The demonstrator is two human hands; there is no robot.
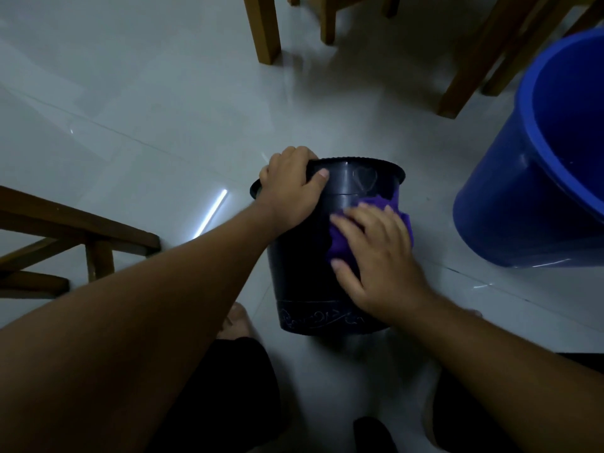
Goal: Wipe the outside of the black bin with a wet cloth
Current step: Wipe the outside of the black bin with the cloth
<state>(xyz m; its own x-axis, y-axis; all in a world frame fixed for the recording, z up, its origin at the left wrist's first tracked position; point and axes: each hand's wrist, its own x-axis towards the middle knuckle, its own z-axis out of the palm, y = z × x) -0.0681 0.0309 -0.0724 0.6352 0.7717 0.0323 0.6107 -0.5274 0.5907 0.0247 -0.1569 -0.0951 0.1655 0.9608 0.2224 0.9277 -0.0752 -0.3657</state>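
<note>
The black bin [304,273] lies tilted on the pale tiled floor, its rim pointing away from me and its patterned base band nearest me. My left hand [292,188] grips the rim at its left side, thumb over the outer wall. A purple cloth [397,204] is spread on the bin's upper right side. My right hand [376,256] lies flat on that cloth with fingers spread, pressing it against the wall. Most of the cloth is hidden under the palm.
A large blue bucket [510,204] stands at the right, close to the bin. Wooden chair and table legs [266,27] rise at the back, and a wooden frame [81,230] sits at the left. My bare foot [237,322] and dark shorts are below the bin.
</note>
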